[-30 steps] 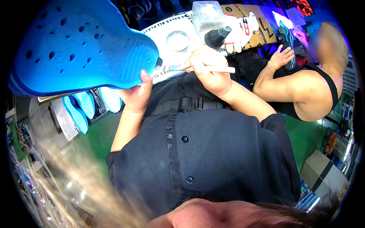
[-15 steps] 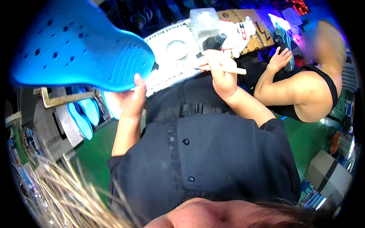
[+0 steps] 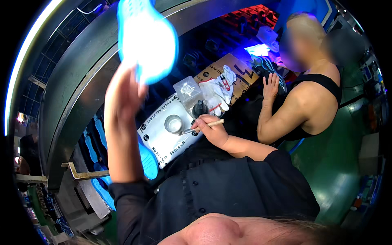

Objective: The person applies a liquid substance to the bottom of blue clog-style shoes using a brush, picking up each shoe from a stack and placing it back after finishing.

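My left hand (image 3: 126, 92) is raised to the upper left, its fingers at the lower end of a blue insole (image 3: 148, 41). Glare washes out most of the insole, and the hand is slightly blurred. In my right hand (image 3: 213, 131) is a thin brush (image 3: 206, 125) with a pale wooden handle, its tip pointing left. Close to that tip, a round cup (image 3: 173, 124) with whitish contents stands on a white printed sheet (image 3: 157, 143). A dark bottle (image 3: 200, 108) stands just beyond my right hand. Another blue insole (image 3: 149, 163) lies at the sheet's left edge.
A long grey metal beam (image 3: 77, 96) curves across the upper left. More blue insoles (image 3: 90, 149) lie below it. Beyond the cup are a clear plastic box (image 3: 188, 92), white gloves (image 3: 218, 92) and cardboard (image 3: 245, 77). A co-worker (image 3: 300, 98) sits at right, hand on a shoe.
My left hand has gone up and away with the blue insole, toward the metal beam. The view has tilted up. My right hand keeps the brush, now with its tip nearer the cup.
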Demonstrator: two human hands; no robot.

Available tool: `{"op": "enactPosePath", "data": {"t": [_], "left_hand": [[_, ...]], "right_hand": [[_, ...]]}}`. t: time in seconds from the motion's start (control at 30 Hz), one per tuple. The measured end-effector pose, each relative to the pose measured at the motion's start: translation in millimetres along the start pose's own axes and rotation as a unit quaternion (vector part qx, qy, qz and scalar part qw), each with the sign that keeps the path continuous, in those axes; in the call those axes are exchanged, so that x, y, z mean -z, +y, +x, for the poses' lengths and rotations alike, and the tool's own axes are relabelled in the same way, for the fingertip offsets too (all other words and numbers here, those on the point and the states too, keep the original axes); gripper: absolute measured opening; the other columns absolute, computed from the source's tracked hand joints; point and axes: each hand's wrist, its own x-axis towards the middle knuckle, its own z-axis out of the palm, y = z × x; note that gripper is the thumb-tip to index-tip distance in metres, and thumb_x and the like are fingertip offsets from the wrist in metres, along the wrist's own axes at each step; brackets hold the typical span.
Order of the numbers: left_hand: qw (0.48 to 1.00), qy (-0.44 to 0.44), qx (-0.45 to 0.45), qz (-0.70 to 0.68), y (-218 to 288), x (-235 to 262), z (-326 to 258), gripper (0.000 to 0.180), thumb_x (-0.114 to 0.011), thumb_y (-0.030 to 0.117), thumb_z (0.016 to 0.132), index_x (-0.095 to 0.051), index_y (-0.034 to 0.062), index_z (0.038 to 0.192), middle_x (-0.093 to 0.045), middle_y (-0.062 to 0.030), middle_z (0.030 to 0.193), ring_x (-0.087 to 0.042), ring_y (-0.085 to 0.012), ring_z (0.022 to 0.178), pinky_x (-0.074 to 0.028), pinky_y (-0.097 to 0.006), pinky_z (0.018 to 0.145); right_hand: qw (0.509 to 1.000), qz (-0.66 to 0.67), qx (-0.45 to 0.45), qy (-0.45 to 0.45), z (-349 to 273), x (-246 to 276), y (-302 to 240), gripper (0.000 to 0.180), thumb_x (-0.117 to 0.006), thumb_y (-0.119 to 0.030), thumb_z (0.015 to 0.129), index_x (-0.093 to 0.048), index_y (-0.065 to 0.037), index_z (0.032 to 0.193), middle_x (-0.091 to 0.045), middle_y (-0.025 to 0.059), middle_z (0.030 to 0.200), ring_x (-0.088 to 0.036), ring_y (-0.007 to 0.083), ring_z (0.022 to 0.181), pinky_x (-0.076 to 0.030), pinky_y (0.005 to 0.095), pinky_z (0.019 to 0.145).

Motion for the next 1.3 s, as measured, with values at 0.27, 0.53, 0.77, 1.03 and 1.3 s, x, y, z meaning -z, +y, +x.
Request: {"op": "enactPosePath", "data": {"t": [0.27, 0.53, 0.77, 1.03, 1.3], "left_hand": [[0.991, 0.126, -0.003, -0.040, -18, -29, 67, 0.064, -0.050, 0.023, 0.087, -0.012, 0.0043, 0.134, -0.043, -0.0273, 0.120, -0.054, -0.0299, 0.100, -0.046, -0.032, 0.085], [0.831, 0.379, 0.103, 0.394, -79, 115, -180, 0.038, -0.052, 0.016, 0.084, -0.044, 0.0011, 0.119, -0.046, 0.0004, 0.065, -0.044, -0.0064, 0.057, -0.040, -0.021, 0.054], [0.437, 0.370, 0.346, 0.743, -118, 108, -350, 0.066, -0.057, 0.037, 0.077, -0.029, 0.0053, 0.128, -0.060, -0.0188, 0.071, -0.059, -0.0357, 0.070, -0.044, -0.042, 0.063], [0.420, 0.357, 0.378, 0.744, -122, 117, -356, 0.066, -0.059, 0.032, 0.074, -0.031, 0.0059, 0.128, -0.060, -0.0231, 0.075, -0.059, -0.0366, 0.072, -0.045, -0.042, 0.065], [0.652, 0.423, 0.409, 0.478, -116, 86, -319, 0.066, -0.057, 0.015, 0.080, -0.019, 0.0035, 0.134, -0.060, -0.0119, 0.065, -0.060, -0.0158, 0.056, -0.047, -0.025, 0.049]], "right_hand": [[0.999, 0.023, -0.036, 0.017, -2, 15, 16, 0.029, -0.047, -0.018, 0.088, -0.060, 0.003, 0.073, -0.055, 0.0073, 0.064, -0.053, 0.0124, 0.057, -0.043, 0.0243, 0.054], [0.994, 0.073, -0.081, -0.010, 6, 5, 27, 0.028, -0.047, -0.018, 0.088, -0.060, 0.002, 0.074, -0.056, 0.0057, 0.068, -0.052, 0.0106, 0.058, -0.042, 0.0231, 0.055], [0.986, 0.099, -0.124, -0.047, 16, -14, 38, 0.026, -0.047, -0.019, 0.088, -0.061, 0.001, 0.076, -0.059, 0.0054, 0.069, -0.052, 0.0092, 0.061, -0.043, 0.0217, 0.057], [0.992, -0.027, -0.102, -0.071, 39, -24, 41, 0.020, -0.056, -0.020, 0.083, -0.062, -0.001, 0.077, -0.059, 0.0072, 0.068, -0.055, 0.0122, 0.063, -0.043, 0.0256, 0.057], [0.973, -0.176, -0.013, -0.147, 58, -32, 53, 0.013, -0.060, -0.016, 0.077, -0.063, -0.004, 0.078, -0.058, 0.0072, 0.074, -0.055, 0.0180, 0.072, -0.043, 0.0273, 0.065]]}}
